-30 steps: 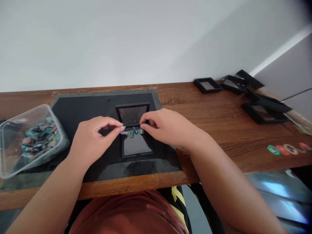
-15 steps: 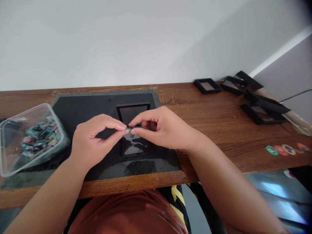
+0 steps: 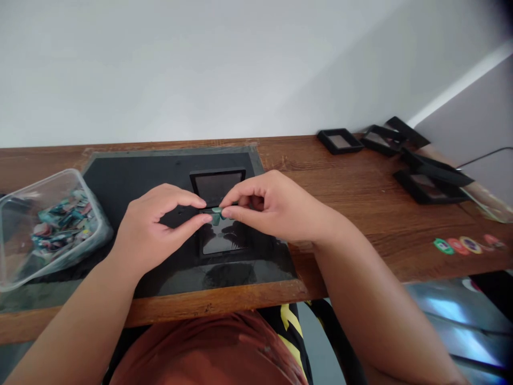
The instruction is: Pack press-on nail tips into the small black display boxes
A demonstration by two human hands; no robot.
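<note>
- Left fingertips part from the small green piece (image 3: 217,210) that both hands grip in the preceding frame; the right fingertips shift slightly toward 3 o'clock.
- Left hand (image 3: 146,224): thumb and index finger spread, with a gap between the tips; the other fingers' state cannot be told.
- Right hand (image 3: 276,208): thumb and index finger pinch the small green piece over the fold of the open black frame (image 3: 218,172).
- Frame position: on the dark mat (image 3: 136,176), window half toward 12 o'clock, glossy half (image 3: 216,243) toward 6 o'clock.
- Progress, as judged: handling is partway. Second green piece (image 3: 216,220) is just below the held one; the frame's halves are not closed together.
- From the hands: clear tub (image 3: 100,240) of mixed pieces at 9 o'clock; other black frames (image 3: 340,141) between 2 and 3 o'clock; round badges (image 3: 444,246) just past 3 o'clock.
</note>
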